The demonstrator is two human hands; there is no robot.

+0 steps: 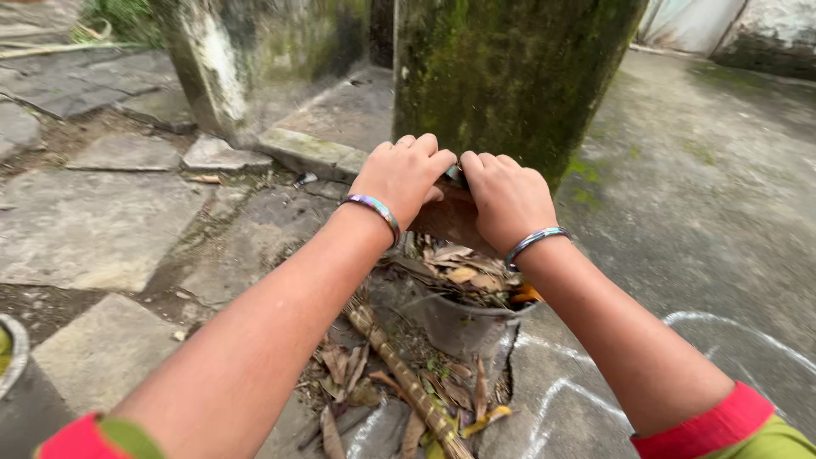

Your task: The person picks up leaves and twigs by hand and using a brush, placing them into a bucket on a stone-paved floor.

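Fingers (425, 151) of both hands curl tight around a brown flat board (450, 219), tilted over the leaf-filled bucket (463, 323).

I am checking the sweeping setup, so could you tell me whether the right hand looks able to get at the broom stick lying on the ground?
Probably yes. The right hand grips a brown flat piece over the dustpan, so it would have to let go first; the broom stick lies uncovered just below, beside the pan.

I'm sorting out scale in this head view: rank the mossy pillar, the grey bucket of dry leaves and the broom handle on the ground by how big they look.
1. Mossy pillar, largest though cropped.
2. Grey bucket, partly hidden by both hands.
3. Broom handle, long but thin.
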